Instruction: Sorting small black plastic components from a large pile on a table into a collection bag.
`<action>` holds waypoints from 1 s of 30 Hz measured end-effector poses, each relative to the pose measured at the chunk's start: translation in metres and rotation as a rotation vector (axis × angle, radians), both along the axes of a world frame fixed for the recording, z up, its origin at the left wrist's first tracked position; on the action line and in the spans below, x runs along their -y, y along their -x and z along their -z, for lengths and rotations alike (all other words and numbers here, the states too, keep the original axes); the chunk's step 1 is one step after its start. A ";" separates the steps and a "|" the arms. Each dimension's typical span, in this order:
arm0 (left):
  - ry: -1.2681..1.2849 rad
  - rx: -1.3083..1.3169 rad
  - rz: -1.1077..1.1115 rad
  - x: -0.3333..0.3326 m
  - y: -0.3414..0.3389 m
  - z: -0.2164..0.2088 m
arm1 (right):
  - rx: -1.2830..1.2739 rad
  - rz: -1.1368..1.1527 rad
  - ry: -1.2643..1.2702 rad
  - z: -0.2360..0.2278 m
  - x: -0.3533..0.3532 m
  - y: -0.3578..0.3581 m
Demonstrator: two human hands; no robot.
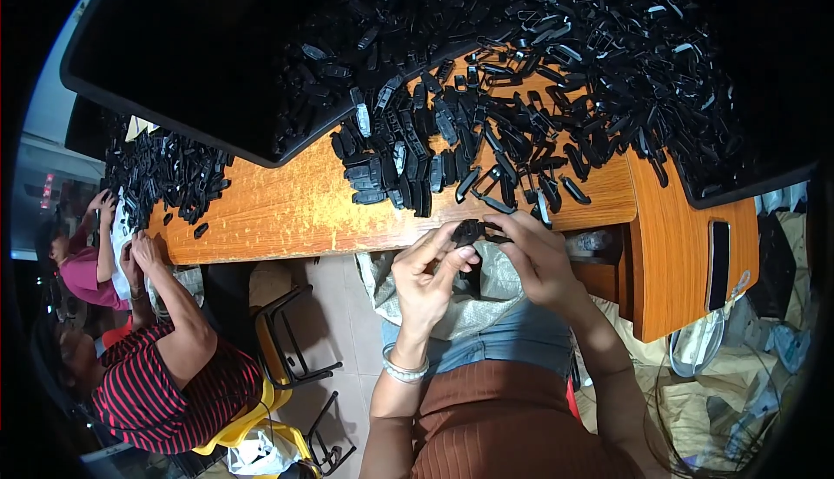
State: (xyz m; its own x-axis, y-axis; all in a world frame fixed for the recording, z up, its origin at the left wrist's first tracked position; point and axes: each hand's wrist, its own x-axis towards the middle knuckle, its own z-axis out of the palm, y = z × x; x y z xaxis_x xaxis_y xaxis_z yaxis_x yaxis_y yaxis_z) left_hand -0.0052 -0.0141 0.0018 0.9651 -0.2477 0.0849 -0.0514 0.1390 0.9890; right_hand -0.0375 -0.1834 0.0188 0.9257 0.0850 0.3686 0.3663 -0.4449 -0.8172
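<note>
My left hand (pixel 426 279) is closed, pinching a small black plastic part (pixel 469 233) between thumb and fingers just off the table's front edge. From the other side my right hand (pixel 537 255) grips the same part, or a second black piece touching it; which one I cannot tell. Beneath both hands a whitish woven sack (pixel 504 281) lies open across my lap. Beyond them, a heap of similar black plastic parts (pixel 426 145), some narrow and looped, covers the wooden table (pixel 287 205).
Large black trays (pixel 182 71) with more parts rest on the table at the back. A phone (pixel 718 264) lies at the right end. Left of me, a person in a striped top (pixel 174 392) and another in pink (pixel 89 269) work at a separate pile (pixel 169 175).
</note>
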 end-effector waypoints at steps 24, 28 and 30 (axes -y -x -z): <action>0.048 -0.059 0.113 -0.003 -0.001 -0.021 | 0.089 0.122 0.061 -0.011 -0.009 0.006; 0.093 -0.072 0.057 0.008 0.002 -0.021 | 0.141 0.142 0.166 -0.013 -0.015 0.004; 0.127 -0.116 -0.054 0.017 0.008 -0.015 | 0.120 0.156 0.165 -0.010 -0.022 0.004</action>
